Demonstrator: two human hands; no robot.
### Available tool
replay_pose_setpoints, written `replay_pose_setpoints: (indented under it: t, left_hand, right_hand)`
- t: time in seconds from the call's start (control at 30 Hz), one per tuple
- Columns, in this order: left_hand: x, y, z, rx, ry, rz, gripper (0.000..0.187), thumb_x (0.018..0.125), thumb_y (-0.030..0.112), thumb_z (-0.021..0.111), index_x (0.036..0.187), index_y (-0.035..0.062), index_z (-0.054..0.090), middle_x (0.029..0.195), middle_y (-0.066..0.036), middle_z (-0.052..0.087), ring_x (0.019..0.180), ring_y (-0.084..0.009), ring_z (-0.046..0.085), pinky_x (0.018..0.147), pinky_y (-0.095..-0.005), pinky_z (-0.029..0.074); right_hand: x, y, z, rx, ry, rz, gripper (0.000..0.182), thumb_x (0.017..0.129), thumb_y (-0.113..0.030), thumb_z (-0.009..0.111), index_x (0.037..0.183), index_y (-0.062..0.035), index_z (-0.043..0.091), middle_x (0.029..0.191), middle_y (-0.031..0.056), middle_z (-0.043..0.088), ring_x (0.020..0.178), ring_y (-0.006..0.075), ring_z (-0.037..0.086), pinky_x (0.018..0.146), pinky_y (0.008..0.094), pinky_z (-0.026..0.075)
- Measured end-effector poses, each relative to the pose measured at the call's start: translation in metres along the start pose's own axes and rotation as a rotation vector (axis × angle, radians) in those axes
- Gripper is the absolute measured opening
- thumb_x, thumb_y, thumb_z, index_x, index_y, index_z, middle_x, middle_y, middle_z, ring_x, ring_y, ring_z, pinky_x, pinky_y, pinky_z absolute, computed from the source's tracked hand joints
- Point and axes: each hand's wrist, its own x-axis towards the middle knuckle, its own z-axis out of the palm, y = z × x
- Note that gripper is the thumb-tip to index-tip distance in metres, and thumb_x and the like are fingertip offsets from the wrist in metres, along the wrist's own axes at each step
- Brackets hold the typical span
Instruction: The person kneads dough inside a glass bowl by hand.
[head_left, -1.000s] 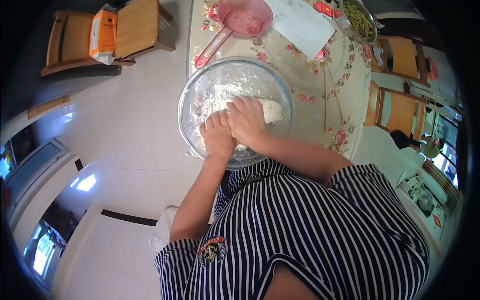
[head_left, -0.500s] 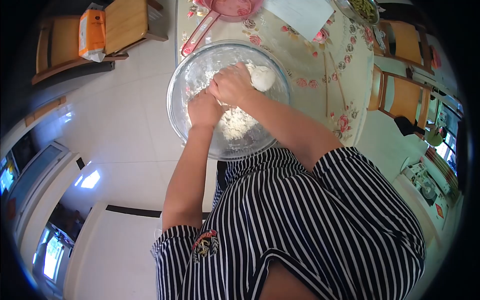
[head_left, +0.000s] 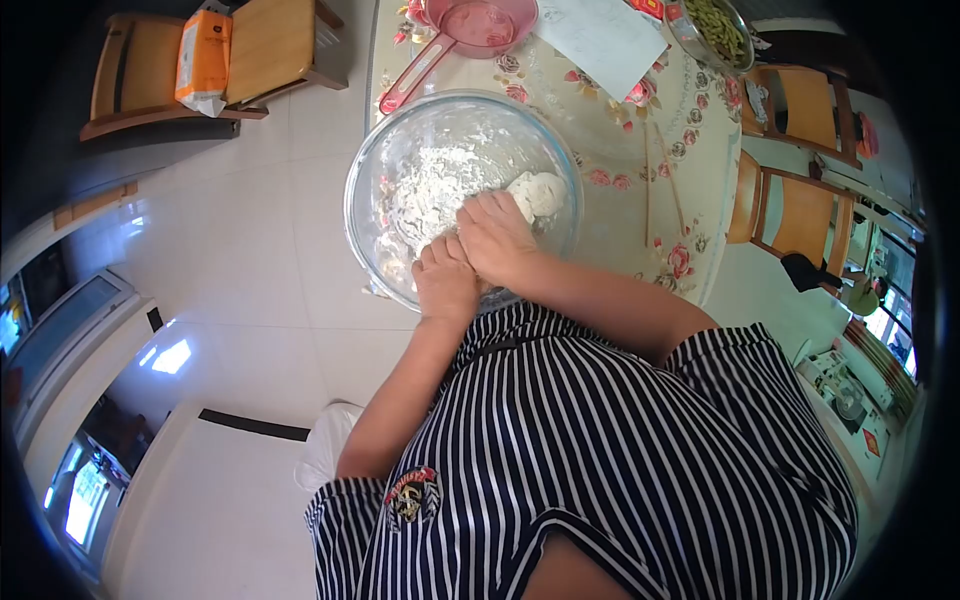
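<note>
A clear glass bowl (head_left: pixel 352 215) stands at the table's edge, with loose, crumbly flour (head_left: pixel 430 190) spread over its bottom and sides. A smooth pale lump of dough (head_left: pixel 542 193) lies against the bowl's right side. Inside the bowl, at its near side, my left hand (head_left: pixel 447 280) has its fingers curled down on floury dough. My right hand (head_left: pixel 496 236) presses beside it, touching it, its fingers likewise bent round the dough and close to the smooth lump. Most of what lies under both palms is hidden.
Beyond the bowl are a pink long-handled strainer or pan (head_left: pixel 480 25), a white paper sheet (head_left: pixel 600 45) and a metal bowl of green pods (head_left: pixel 715 30). Two thin sticks (head_left: pixel 648 195) lie on the flowered tablecloth. An orange packet (head_left: pixel 202 60) rests on a wooden chair (head_left: pixel 270 50).
Both hands have drawn from the bowl's far middle toward its near rim, uncovering the crumbly flour behind them. The smooth dough lump now sits slightly nearer my body.
</note>
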Motion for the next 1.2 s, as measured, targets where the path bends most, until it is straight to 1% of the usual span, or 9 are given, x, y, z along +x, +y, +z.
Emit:
replay_pose_setpoints:
  t: [0.2,0.3,0.63,0.7,0.77,0.83,0.9,0.93,1.2]
  left_hand:
    - [0.027,0.005,-0.004,0.306,-0.163,-0.074,0.063,0.081,0.035,0.077,0.129,0.0025,0.053,0.125,-0.013,0.055,0.116,-0.0299,0.056,0.094,-0.0448,0.05]
    - [0.039,-0.004,0.002,0.22,-0.052,-0.081,0.048,0.081,0.03,0.077,0.117,0.0084,0.054,0.119,-0.009,0.057,0.114,-0.0289,0.057,0.092,-0.046,0.049]
    - [0.07,-0.025,-0.025,-0.162,-0.1,-0.14,0.064,0.077,0.042,0.087,0.121,0.0029,0.06,0.113,-0.014,0.067,0.109,-0.0356,0.066,0.096,-0.0452,0.054]
    - [0.069,-0.02,-0.042,-0.272,-0.173,-0.158,0.067,0.077,0.043,0.088,0.121,0.0023,0.06,0.115,-0.014,0.066,0.112,-0.0354,0.065,0.097,-0.046,0.052]
    - [0.051,-0.015,-0.046,-0.059,0.1,-0.006,0.071,0.074,0.041,0.091,0.126,0.0027,0.06,0.113,-0.015,0.067,0.112,-0.0376,0.062,0.1,-0.0472,0.048]
    - [0.031,-0.005,-0.065,-0.125,0.068,0.017,0.069,0.074,0.04,0.091,0.121,-0.0005,0.06,0.118,-0.017,0.063,0.118,-0.036,0.057,0.103,-0.0472,0.045]
    - [0.022,0.001,-0.083,-0.269,-0.148,-0.054,0.065,0.076,0.039,0.09,0.118,-0.001,0.06,0.121,-0.018,0.061,0.119,-0.037,0.056,0.103,-0.0471,0.045]
    - [0.019,-0.001,-0.073,-0.225,-0.035,-0.067,0.065,0.079,0.037,0.087,0.122,0.0001,0.057,0.125,-0.017,0.06,0.122,-0.0358,0.055,0.103,-0.047,0.043]
    - [0.032,-0.01,0.019,0.264,0.183,-0.023,0.057,0.084,0.035,0.073,0.127,0.0056,0.051,0.129,-0.012,0.057,0.121,-0.0299,0.054,0.098,-0.0479,0.043]
  right_hand:
    - [0.013,0.017,0.016,0.054,0.008,0.066,0.011,0.083,-0.022,0.062,0.083,-0.0118,0.065,0.088,0.0035,0.06,0.091,0.0231,0.059,0.086,0.0384,0.042]
    - [0.027,0.018,0.017,0.073,0.024,0.131,0.01,0.081,-0.024,0.065,0.08,-0.0149,0.064,0.083,0.0005,0.061,0.087,0.0213,0.06,0.083,0.0368,0.043]
    - [0.077,0.031,0.015,-0.013,0.018,-0.072,0.022,0.089,-0.031,0.06,0.081,-0.013,0.07,0.082,0.0027,0.072,0.085,0.0239,0.067,0.081,0.0433,0.045]
    - [0.095,0.03,0.014,0.082,-0.384,0.241,0.026,0.092,-0.03,0.057,0.087,-0.0105,0.074,0.082,0.008,0.074,0.085,0.0278,0.069,0.08,0.0502,0.049]
    - [0.104,0.023,-0.011,0.155,-0.352,0.335,0.028,0.092,-0.032,0.058,0.091,-0.011,0.076,0.084,0.0104,0.073,0.085,0.0313,0.07,0.082,0.0517,0.049]
    - [0.104,0.02,-0.02,0.227,-0.316,0.422,0.03,0.092,-0.033,0.058,0.095,-0.0116,0.078,0.086,0.0129,0.073,0.085,0.0347,0.071,0.085,0.0532,0.05]
    - [0.079,0.018,-0.015,0.032,-0.254,0.102,0.028,0.094,-0.03,0.057,0.094,-0.0105,0.077,0.091,0.0123,0.073,0.092,0.0313,0.07,0.089,0.0471,0.048]
    - [0.056,0.014,-0.014,-0.061,-0.222,-0.039,0.024,0.092,-0.027,0.058,0.089,-0.0102,0.076,0.093,0.0093,0.071,0.097,0.0276,0.066,0.092,0.0407,0.045]
    - [0.026,0.02,0.003,-0.018,0.093,-0.137,0.01,0.082,-0.02,0.062,0.081,-0.0105,0.066,0.085,0.0045,0.061,0.089,0.0248,0.059,0.089,0.0367,0.044]
